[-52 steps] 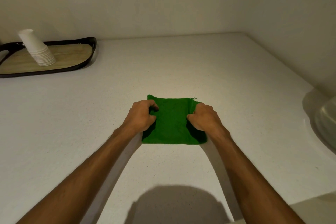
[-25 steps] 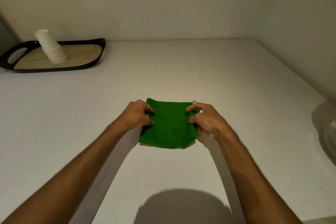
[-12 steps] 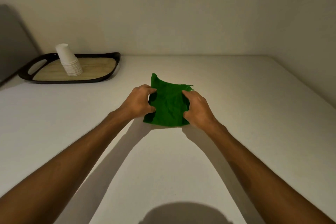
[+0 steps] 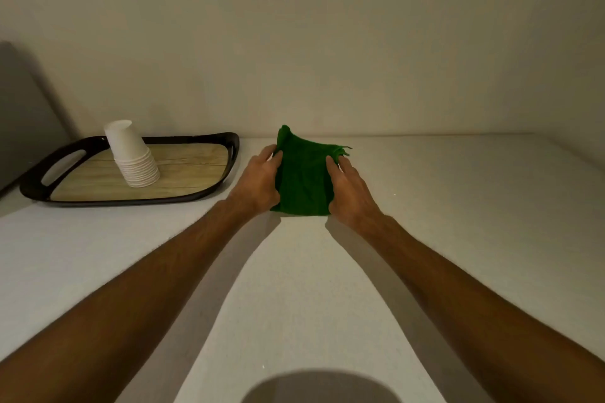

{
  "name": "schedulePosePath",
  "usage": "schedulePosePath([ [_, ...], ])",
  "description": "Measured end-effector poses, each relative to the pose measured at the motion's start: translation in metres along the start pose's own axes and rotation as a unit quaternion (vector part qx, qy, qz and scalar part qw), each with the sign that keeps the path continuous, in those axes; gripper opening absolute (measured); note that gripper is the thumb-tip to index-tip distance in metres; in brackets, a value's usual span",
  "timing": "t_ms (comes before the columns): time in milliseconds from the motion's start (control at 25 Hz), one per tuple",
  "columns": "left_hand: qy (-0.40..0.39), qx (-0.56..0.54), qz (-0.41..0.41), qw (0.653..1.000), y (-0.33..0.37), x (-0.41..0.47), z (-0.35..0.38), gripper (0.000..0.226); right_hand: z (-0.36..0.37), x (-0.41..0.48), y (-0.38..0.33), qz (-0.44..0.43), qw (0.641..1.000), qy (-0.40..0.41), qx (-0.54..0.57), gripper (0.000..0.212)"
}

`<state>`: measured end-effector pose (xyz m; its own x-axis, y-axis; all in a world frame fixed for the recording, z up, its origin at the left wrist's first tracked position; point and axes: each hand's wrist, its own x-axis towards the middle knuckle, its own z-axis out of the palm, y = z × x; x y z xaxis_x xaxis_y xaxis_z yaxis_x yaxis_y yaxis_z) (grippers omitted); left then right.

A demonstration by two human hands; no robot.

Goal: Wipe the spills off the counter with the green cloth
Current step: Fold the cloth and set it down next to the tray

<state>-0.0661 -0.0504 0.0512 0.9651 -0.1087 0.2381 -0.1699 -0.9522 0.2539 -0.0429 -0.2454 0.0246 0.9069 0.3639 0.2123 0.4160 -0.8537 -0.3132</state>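
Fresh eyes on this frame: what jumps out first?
The green cloth stands out, the one vivid colour on the pale counter, gripped at centre between the left hand and right hand, its far edge raised. Next, at the back left, a dark-rimmed tray with a wood-look base carries a leaning stack of white cups. No spills are visible on the counter.

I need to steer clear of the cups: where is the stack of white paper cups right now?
In the head view, the stack of white paper cups stands upside down on the dark-rimmed wooden tray at far left, apart from the left hand.
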Motion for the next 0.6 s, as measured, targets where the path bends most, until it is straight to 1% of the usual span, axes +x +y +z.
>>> schedulePosePath([
  [120,0.03,-0.008,-0.03,0.999,-0.04,0.044,-0.003,0.073,0.01,0.054,-0.013,-0.007,1.0,0.014,0.008,0.095],
  [240,0.031,-0.028,-0.073,0.996,-0.066,0.078,-0.003,0.06,0.023,0.099,-0.02,0.002,0.999,0.037,0.03,0.081],
  [280,0.024,-0.032,-0.083,0.996,-0.071,0.086,0.002,0.056,0.03,0.109,-0.019,0.008,0.999,0.035,0.036,0.076],
  [360,-0.008,-0.008,-0.1,0.995,-0.076,0.092,0.017,0.05,0.047,0.12,-0.013,0.03,0.999,-0.001,0.029,0.06],
  [440,-0.044,0.03,-0.099,0.994,-0.082,0.094,0.035,0.045,0.061,0.121,-0.008,0.063,0.997,-0.039,-0.028,0.037],
  [480,-0.055,0.04,-0.087,0.994,-0.086,0.095,0.044,0.039,0.066,0.12,-0.005,0.064,0.996,-0.036,-0.059,0.028],
  [520,-0.057,0.047,-0.068,0.995,-0.09,0.096,0.054,0.037,0.07,0.119,-0.003,0.053,0.996,-0.015,-0.075,0.023],
  [560,-0.069,0.058,-0.057,0.994,-0.093,0.095,0.062,0.041,0.072,0.118,-0.002,0.035,0.997,0.005,-0.074,0.021],
  [600,-0.09,0.07,-0.053,0.992,-0.096,0.096,0.07,0.049,0.074,0.118,-0.001,0.01,0.998,0.019,-0.061,0.021],
])
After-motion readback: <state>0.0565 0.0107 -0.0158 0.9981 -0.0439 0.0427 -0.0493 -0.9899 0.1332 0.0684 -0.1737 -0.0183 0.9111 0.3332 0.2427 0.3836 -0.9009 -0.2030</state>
